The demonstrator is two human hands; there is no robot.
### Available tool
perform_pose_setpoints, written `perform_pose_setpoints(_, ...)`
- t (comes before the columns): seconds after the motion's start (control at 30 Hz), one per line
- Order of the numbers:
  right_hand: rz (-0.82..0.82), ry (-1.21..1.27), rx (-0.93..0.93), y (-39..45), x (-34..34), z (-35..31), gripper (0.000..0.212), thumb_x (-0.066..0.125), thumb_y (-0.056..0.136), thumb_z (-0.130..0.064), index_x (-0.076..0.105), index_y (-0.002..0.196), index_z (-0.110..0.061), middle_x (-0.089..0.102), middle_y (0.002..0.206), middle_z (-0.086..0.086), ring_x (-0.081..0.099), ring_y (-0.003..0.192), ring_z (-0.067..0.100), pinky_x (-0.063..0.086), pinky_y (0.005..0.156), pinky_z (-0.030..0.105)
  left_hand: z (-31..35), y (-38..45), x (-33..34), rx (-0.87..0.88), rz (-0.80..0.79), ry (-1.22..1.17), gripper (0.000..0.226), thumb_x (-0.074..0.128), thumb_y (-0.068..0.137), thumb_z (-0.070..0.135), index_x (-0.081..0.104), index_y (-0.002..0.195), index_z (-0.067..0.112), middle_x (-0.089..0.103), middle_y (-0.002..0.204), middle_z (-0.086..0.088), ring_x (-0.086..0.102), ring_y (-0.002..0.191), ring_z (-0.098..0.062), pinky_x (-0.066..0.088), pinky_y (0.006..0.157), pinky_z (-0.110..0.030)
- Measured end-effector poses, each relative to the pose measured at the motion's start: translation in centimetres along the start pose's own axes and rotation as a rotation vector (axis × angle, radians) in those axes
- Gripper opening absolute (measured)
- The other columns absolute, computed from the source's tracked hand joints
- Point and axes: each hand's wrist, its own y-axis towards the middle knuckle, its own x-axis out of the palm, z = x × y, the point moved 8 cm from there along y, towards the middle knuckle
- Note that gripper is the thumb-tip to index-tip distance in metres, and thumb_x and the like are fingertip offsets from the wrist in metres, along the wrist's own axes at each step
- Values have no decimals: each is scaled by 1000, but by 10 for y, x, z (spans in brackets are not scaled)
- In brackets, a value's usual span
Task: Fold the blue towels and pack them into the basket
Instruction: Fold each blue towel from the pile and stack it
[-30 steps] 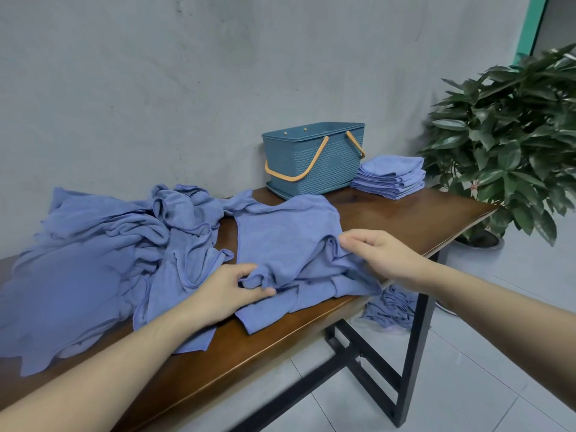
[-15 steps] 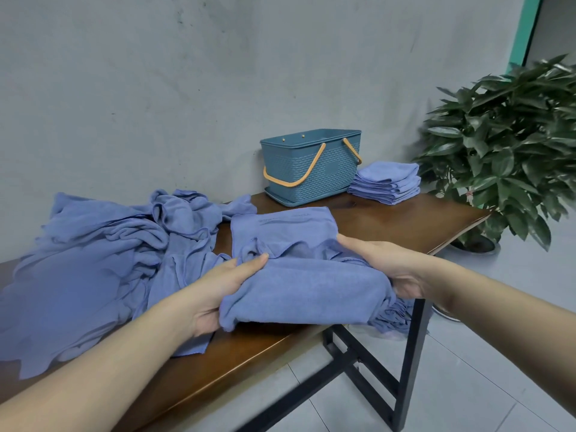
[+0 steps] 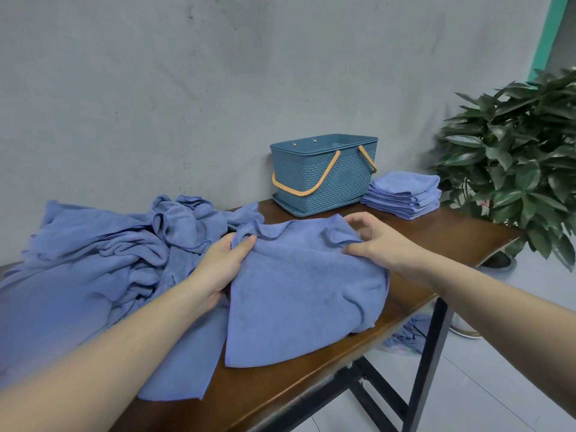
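Observation:
A blue towel (image 3: 299, 285) lies doubled over on the brown table (image 3: 436, 232), its fold hanging toward the near edge. My left hand (image 3: 221, 263) pinches its far left corner, and my right hand (image 3: 377, 241) pinches its far right corner. Left of it sprawls a heap of unfolded blue towels (image 3: 93, 257). At the back of the table stands the teal basket (image 3: 324, 176) with orange handles, its inside mostly hidden. A stack of folded blue towels (image 3: 405, 194) sits just to the right of the basket.
A leafy potted plant (image 3: 517, 169) stands beyond the table's right end. One blue towel (image 3: 408, 335) lies on the tiled floor under the table by the black metal leg (image 3: 430, 347). A grey wall runs close behind the table.
Both hands have lifted the towel's near edge and carried it away from me, doubling it over. The hands now sit at the far corners, higher on the table than before.

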Motion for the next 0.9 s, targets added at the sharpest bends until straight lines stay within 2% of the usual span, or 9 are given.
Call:
perform_pose_setpoints(0.1,115,-106,-32,33,-4,2,34,65,89,-10,55,120,-22,69,104,10,61,82,15,49,75,30,5,30,-9,63,145,108,32,56,99,35,62,97,3,68,92,-4,62,84,-18,48,75,-33)
perform_pose_setpoints(0.2,211,-227,-77,69,-7,4,19,56,96,-16,57,114,-18,64,104,-2,58,92,15,39,69,25,10,59,-10,132,190,313,29,55,101,30,55,82,8,57,80,-3,49,70,-13,36,61,-28)
perform_pose_setpoints(0.3,228,-312,-63,104,-7,18,4,50,100,-17,52,97,-20,60,84,-5,56,83,19,34,59,27,5,90,-9,154,164,407,31,57,100,27,57,91,-4,58,81,-11,49,71,-14,36,61,-27)
perform_pose_setpoints(0.4,225,-386,-27,130,-8,37,7,47,100,-18,46,94,-21,56,77,-4,55,80,26,36,60,28,-4,114,-9,164,132,482,16,57,99,23,62,92,9,66,84,-2,58,76,-15,42,63,-21)
perform_pose_setpoints(0.5,210,-475,33,145,-7,59,3,46,99,-25,47,101,-25,64,96,3,61,93,30,42,75,36,-17,126,-10,211,141,517,2,58,98,21,57,97,22,67,91,-4,64,88,-22,50,73,-35)
perform_pose_setpoints(0.63,217,-461,5,146,-4,75,22,48,93,-18,41,107,-33,67,95,2,64,86,32,47,75,39,-33,132,-11,243,117,561,23,50,100,16,46,113,35,65,92,-11,64,82,-31,52,73,-51)
perform_pose_setpoints(0.73,236,-417,-58,143,-8,76,35,45,90,-6,42,107,-36,64,83,0,61,72,26,46,69,37,-37,135,-11,289,106,545,31,47,98,1,58,92,30,65,94,-4,59,79,-27,49,69,-38)
perform_pose_setpoints(0.8,247,-405,-82,143,-13,75,36,42,87,2,50,95,-32,57,68,0,52,57,12,41,59,30,-36,136,-10,301,97,558,48,44,93,-10,64,74,30,64,94,2,58,80,-19,46,72,-25)
perform_pose_setpoints(0.9,249,-347,-70,149,-20,67,45,37,84,12,60,78,-26,51,58,0,38,42,7,30,42,17,-26,141,-9,348,86,608,53,40,89,-18,77,86,21,63,103,11,57,101,-9,35,81,2)
